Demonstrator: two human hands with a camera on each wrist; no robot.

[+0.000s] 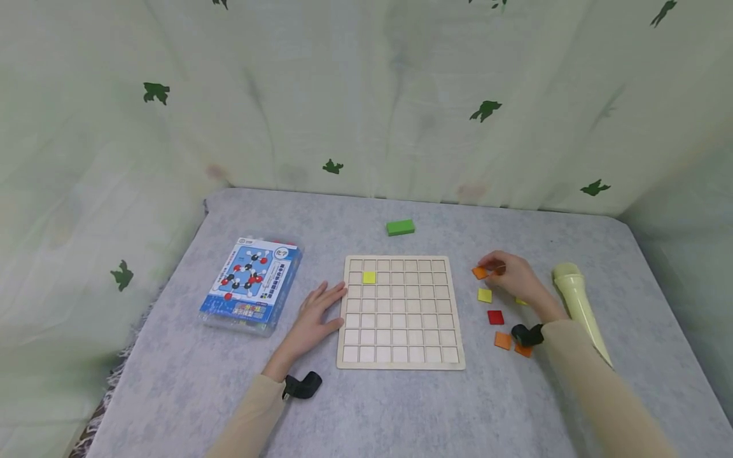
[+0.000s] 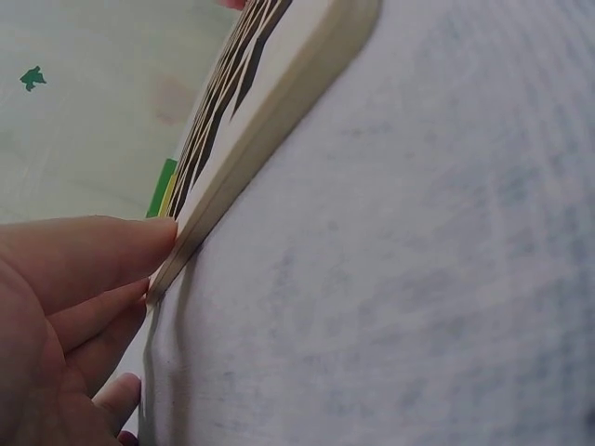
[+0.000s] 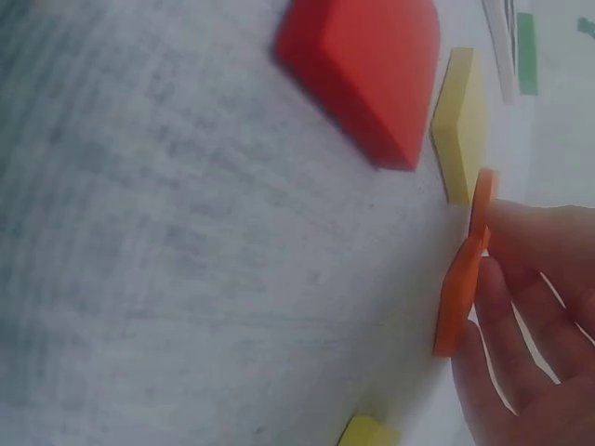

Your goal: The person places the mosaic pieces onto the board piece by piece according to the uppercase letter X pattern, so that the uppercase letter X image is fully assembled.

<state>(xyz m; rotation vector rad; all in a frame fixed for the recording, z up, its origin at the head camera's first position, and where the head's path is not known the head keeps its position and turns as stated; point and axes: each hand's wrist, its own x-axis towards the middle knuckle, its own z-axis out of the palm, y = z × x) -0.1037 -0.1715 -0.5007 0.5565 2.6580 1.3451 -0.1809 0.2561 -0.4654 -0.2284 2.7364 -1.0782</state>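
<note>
A square wooden grid board (image 1: 399, 346) lies in the middle of the grey table, with one yellow tile (image 1: 369, 277) set in a cell near its top left. My left hand (image 1: 328, 306) rests flat on the table, and its fingers (image 2: 88, 255) touch the board's left edge (image 2: 270, 121). To the right of the board my right hand (image 1: 491, 267) pinches an orange tile (image 1: 480, 272). The right wrist view shows that orange tile (image 3: 460, 279) tipped up on its edge against my fingers (image 3: 530, 307). A yellow tile (image 1: 485, 295), a red tile (image 1: 495, 317) and two orange tiles (image 1: 502, 340) lie loose nearby.
A blue box of molecule models (image 1: 252, 284) sits left of the board. A green block (image 1: 400, 227) lies behind the board. A pale green microphone-shaped object (image 1: 578, 305) lies at the right. A leaf-printed cloth hangs around the table's far and side edges.
</note>
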